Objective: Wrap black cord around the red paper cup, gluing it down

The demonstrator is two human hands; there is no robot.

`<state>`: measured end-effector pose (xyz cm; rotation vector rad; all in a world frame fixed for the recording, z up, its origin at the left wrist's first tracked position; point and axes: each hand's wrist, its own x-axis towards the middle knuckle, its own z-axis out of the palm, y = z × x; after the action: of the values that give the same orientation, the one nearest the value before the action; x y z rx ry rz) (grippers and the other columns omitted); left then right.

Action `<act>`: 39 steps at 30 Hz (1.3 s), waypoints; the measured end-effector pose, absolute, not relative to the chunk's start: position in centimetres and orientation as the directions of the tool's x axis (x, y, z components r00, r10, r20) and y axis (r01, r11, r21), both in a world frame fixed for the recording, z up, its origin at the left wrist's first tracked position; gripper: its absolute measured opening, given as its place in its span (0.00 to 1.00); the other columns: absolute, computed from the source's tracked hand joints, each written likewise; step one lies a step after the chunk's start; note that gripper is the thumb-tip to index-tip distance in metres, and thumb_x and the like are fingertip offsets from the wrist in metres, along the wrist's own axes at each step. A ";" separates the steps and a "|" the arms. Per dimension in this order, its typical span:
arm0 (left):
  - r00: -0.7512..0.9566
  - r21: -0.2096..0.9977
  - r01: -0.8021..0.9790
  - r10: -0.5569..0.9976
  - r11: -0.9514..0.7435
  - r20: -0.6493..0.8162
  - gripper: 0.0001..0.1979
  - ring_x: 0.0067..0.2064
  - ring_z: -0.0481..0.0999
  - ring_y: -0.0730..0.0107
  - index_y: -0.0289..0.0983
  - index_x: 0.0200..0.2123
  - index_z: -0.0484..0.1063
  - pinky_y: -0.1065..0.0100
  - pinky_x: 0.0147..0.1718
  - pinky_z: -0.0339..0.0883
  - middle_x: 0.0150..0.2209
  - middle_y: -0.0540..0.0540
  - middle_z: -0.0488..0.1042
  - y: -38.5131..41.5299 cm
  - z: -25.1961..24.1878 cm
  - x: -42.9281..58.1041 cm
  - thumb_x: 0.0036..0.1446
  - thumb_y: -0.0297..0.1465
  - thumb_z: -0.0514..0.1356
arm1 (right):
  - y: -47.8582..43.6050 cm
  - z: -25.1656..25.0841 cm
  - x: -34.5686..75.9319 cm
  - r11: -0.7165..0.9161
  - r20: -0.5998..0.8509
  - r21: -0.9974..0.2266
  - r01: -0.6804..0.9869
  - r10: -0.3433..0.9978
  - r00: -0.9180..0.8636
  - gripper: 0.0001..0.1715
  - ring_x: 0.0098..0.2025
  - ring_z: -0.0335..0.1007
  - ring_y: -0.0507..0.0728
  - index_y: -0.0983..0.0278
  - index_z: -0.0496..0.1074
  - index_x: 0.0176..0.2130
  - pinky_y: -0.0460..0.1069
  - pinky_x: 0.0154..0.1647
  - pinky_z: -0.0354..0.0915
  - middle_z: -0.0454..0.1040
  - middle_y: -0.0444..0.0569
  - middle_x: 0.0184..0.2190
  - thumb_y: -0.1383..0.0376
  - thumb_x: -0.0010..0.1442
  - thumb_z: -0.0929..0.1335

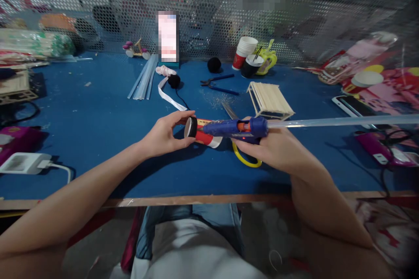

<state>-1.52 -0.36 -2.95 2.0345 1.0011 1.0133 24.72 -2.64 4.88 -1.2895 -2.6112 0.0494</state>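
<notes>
My left hand (168,135) pinches the black-banded end of a red and white paper cup (205,138), which lies on its side just over the table. A blue hot glue gun (229,128) is gripped in my right hand (275,146), its nozzle pointing left at the cup near the black band. From the back of the gun a long clear glue stick (340,121) sticks out to the right. The gun hides part of the cup. Beneath my right hand lie scissors with yellow handles (248,159), partly covered.
A small wooden stick frame (271,99), blue-handled pliers (222,83) and a black ball (214,65) lie beyond my hands. Stacked paper cups (245,52) stand by the mesh screen (203,22). Glue sticks (144,78) lie left, a phone (352,111) right, a white charger (26,163) front left.
</notes>
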 end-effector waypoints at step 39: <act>0.482 0.720 0.343 0.771 -0.604 0.417 0.34 0.58 0.70 0.54 0.40 0.59 0.62 0.55 0.58 0.65 0.57 0.38 0.69 -0.5 -2.5 -1.7 0.48 0.29 0.65 | -2.8 4.9 25.4 0.607 0.174 -0.204 0.768 0.794 -0.582 0.13 0.24 0.64 0.56 0.62 0.74 0.32 0.50 0.27 0.58 0.68 0.47 0.18 0.60 0.58 0.62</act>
<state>-1.72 -0.52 -2.52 2.1742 0.9165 1.0064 25.39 -2.80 4.86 -1.2820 -2.5881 0.1560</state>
